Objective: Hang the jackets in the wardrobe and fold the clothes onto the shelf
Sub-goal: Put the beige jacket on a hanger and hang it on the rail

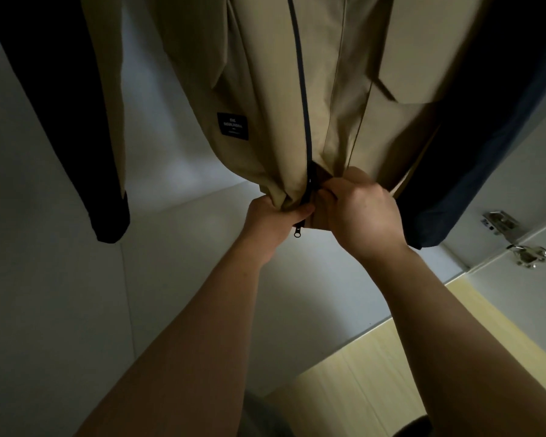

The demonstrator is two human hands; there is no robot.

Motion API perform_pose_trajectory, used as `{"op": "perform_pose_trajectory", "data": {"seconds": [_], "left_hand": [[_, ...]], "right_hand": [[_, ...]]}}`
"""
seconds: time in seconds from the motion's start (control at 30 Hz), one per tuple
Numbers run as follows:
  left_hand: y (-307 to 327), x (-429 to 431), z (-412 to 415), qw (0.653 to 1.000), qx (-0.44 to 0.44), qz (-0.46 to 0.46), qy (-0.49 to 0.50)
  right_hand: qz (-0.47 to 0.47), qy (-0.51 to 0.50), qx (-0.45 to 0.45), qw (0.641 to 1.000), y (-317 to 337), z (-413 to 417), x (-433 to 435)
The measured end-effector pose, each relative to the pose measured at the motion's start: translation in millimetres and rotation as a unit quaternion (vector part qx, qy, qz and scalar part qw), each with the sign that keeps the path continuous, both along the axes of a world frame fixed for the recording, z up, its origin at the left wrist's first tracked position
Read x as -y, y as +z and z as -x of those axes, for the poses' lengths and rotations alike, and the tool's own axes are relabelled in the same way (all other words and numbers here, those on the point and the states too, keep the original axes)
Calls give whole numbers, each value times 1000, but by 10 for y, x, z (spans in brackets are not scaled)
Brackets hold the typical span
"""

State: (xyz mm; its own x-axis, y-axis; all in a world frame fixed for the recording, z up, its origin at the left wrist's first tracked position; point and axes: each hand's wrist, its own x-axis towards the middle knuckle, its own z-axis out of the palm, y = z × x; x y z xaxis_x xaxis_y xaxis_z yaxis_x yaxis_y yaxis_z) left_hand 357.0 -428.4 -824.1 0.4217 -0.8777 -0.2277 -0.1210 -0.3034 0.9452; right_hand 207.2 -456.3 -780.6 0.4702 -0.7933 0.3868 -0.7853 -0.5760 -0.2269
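Note:
A beige jacket (275,89) hangs inside the white wardrobe, with a dark zipper running down its front and a dark label on its left panel. My left hand (268,219) grips the bunched left hem beside the zipper. My right hand (356,209) pinches the right hem at the zipper's lower end. A dark zipper pull (298,230) dangles between the two hands. The hanger and rail are out of view above.
A black garment's sleeve (85,137) hangs at the left. A navy jacket (473,146) hangs at the right, touching the beige one. The wardrobe floor (183,247) lies below. Two metal door hinges (514,238) sit at the right edge. Pale wood flooring (375,383) shows below.

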Motion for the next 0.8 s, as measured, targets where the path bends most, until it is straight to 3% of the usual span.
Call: {"op": "perform_pose_trajectory", "data": {"seconds": [0.1, 0.3, 0.43, 0.53, 0.63, 0.8], "left_hand": [[-26, 0, -11, 999, 26, 19, 3], [-70, 40, -44, 997, 81, 15, 10], [-76, 82, -36, 997, 59, 3, 44], [29, 108, -10, 992, -8, 22, 125], [159, 91, 28, 975, 69, 27, 208], [342, 31, 142, 954, 142, 100, 243]], "right_hand": [[4, 1, -13, 1000, 76, -25, -38], [108, 22, 70, 991, 311, -42, -88], [70, 8, 84, 994, 262, -36, -86], [41, 15, 105, 994, 225, -40, -66], [-2, 36, 131, 991, 193, -90, -67], [-26, 29, 169, 985, 118, -192, -86]]}}
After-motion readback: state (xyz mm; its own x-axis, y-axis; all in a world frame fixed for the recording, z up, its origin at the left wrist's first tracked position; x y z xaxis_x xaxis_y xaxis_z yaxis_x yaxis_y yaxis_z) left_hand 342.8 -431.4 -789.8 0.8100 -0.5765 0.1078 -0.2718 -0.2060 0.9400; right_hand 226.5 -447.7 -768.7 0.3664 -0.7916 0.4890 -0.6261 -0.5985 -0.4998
